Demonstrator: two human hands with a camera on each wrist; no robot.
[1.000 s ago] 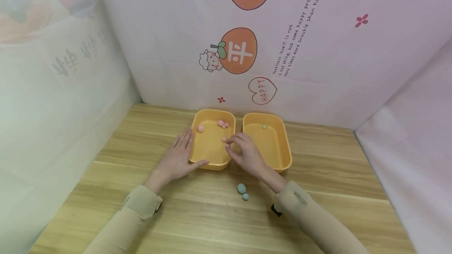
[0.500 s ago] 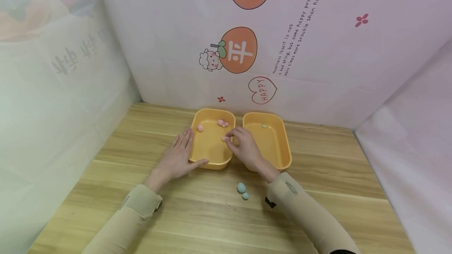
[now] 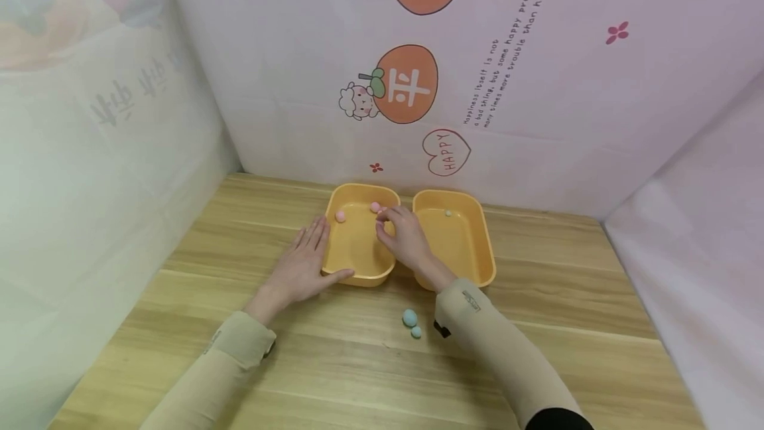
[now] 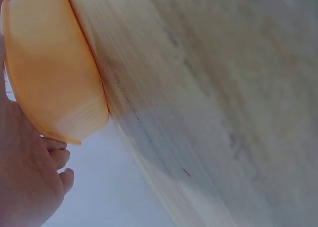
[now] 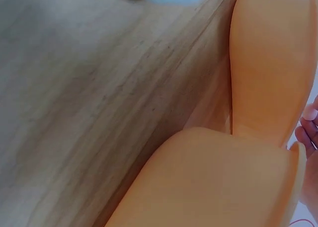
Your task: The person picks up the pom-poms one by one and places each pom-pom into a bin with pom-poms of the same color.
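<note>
My left hand [image 3: 298, 267] lies against the near left of the left yellow tray [image 3: 358, 279], fingers straight along its side and thumb at the front rim. In the left wrist view its fingertips touch below the tray's rim. My right hand [image 3: 404, 237] reaches over the right wall of this tray, thumb and forefinger pinched together. The right wrist view shows a small pale pink ball [image 5: 310, 112] at those fingertips. Inside the left tray are a pink ball [image 3: 340, 216] at the left and another pink ball [image 3: 375, 207] at the back, beside smaller ones partly hidden by the right hand.
A second yellow tray [image 3: 486, 244] stands just to the right, with a small pale green ball [image 3: 448, 213] in it. Before the trays lie a larger blue ball [image 3: 409, 317] and a smaller blue ball [image 3: 416, 332]. A printed cloth wall [image 3: 537, 171] rises behind the trays.
My right hand has moved left and farther back over the left tray; the small pink ball near its fingertips no longer shows in the head view. My left hand stays put.
</note>
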